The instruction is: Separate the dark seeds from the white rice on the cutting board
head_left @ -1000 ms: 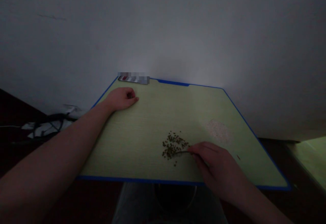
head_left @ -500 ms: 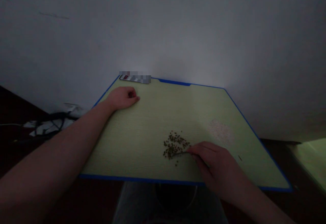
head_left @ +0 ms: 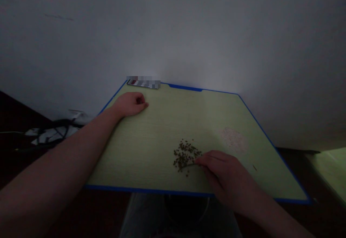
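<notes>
Grains [head_left: 186, 153], small and dark, lie at six o'clock on our table [head_left: 129, 158]
Our right hand [head_left: 227, 176] pinches a thin curved tool [head_left: 186, 166] at their near edge; our left hand [head_left: 129, 104] curls loosely at ten, a narrow gap inside its fingers, the phone [head_left: 140, 83] at eleven

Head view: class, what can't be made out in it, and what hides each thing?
All in the head view:
- Slim tool: held end, covered by the right hand.
- Left hand: palm, hidden by its curled fingers.
- Phone-like object: screen, blurred by pixel blocks.
- Dark grains: kind, too small.
- Round object: upper part, cut off by the board's edge.
</notes>
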Available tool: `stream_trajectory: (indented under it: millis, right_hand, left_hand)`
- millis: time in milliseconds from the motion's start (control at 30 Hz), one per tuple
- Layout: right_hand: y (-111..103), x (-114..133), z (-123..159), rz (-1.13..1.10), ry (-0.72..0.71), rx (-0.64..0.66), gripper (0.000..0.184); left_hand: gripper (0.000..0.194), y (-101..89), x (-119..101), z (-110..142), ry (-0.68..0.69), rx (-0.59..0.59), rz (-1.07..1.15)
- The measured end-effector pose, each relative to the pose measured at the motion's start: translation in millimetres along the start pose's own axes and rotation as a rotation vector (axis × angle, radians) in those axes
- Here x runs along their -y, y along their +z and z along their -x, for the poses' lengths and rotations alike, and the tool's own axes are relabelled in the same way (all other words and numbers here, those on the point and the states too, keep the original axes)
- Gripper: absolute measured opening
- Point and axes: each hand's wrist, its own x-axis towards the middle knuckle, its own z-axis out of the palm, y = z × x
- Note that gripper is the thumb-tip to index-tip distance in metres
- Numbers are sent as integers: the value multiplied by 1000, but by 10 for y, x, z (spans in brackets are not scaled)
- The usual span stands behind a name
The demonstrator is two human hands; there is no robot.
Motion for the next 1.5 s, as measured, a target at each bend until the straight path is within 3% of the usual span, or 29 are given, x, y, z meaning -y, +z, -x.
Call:
stream_trajectory:
  millis: [567,867,1133,1500]
  right_hand:
    - [-29,64,-18,-56,23,98,35]
    - [16,212,-324,-48,53,208,32]
    - [-109,149,-143,-122,158,298,28]
    - [-133,16,169,-182,318,236,26]
  left_hand:
    - [41,-5,-21,-1,-4,7,1]
    - [40,-33,-62,10,-27,19,-27]
    - [40,-24,-55,6,-20,16,-24]
    - [39,-27,-54,3,-19,15,-20]
